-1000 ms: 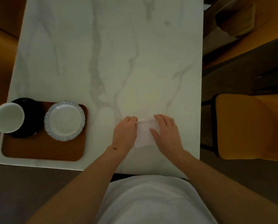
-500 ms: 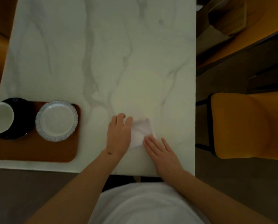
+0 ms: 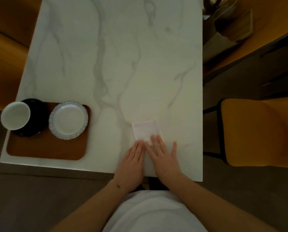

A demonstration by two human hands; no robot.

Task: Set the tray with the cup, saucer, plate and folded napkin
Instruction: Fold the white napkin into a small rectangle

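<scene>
A white marble table (image 3: 116, 52) with grey veins carries everything. A brown rectangular wooden tray (image 3: 44, 148) with rounded corners lies flat at the table's near left corner. To the right of the tray, well apart from it and close to the table's near edge, a white folded cloth napkin (image 3: 145, 128) lies flat on the marble. Nearer than the napkin, the left hand (image 3: 133, 163) and right hand (image 3: 165, 160) rest palm down on the table side by side, fingers (image 3: 155, 139) of the right hand straight and touching the napkin's near edge.
</scene>
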